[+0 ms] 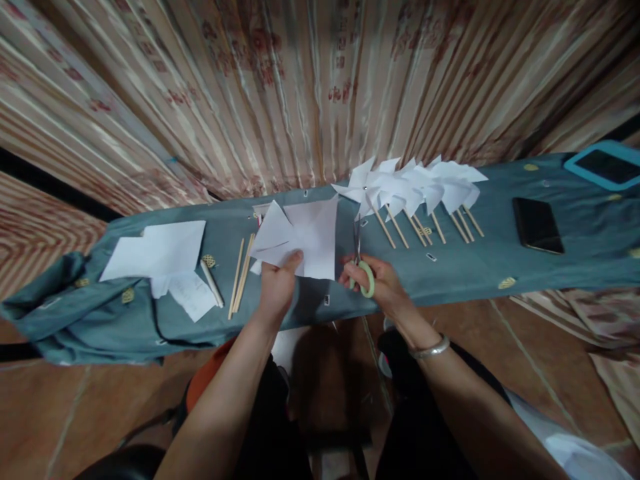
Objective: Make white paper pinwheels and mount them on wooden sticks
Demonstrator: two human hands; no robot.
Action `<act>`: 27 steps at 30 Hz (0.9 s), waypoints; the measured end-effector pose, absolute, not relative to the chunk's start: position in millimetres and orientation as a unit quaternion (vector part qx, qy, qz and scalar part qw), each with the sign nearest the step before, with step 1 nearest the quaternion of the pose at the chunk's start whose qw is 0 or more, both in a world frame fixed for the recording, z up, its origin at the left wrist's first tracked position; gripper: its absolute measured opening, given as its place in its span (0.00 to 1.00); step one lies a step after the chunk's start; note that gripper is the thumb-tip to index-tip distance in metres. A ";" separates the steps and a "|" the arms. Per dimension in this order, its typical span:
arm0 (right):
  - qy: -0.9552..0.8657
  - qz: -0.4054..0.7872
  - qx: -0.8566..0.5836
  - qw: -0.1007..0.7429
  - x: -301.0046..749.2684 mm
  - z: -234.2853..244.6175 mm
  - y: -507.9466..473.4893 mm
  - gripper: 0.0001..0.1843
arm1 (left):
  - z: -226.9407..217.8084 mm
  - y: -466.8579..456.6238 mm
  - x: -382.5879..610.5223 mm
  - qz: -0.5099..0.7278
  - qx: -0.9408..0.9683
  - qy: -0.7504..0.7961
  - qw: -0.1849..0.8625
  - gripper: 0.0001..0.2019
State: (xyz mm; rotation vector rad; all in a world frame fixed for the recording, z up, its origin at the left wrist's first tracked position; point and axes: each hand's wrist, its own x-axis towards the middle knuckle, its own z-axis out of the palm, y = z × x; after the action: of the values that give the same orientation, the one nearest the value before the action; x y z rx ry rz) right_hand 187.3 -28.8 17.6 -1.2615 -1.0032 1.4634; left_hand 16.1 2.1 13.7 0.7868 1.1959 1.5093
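Observation:
My left hand (278, 283) pinches a white square of paper (305, 237), partly cut and folded, and holds it just above the teal-covered table (450, 270). My right hand (379, 280) grips green-handled scissors (361, 263), blades pointing away from me, just right of the paper's edge. A silver bangle sits on my right wrist.
Several finished white paper pinwheels on wooden sticks (415, 193) lie at the back right. Loose wooden sticks (241, 273) and white paper sheets (160, 257) lie to the left. A black phone (537, 225) and a blue-cased tablet (607, 165) rest at the far right. A striped curtain hangs behind.

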 end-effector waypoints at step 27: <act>-0.531 0.680 -0.449 0.234 195.8 18.0 -49.1 0.23 | 21.8 2.2 12.5 0.603 0.396 0.527 0.449 0.25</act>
State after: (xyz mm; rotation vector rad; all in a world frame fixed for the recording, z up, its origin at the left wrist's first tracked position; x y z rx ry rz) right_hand 195.8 -49.1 18.0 -1.2326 -1.4567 1.8653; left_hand 12.5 2.2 21.8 0.9804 1.3037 1.4930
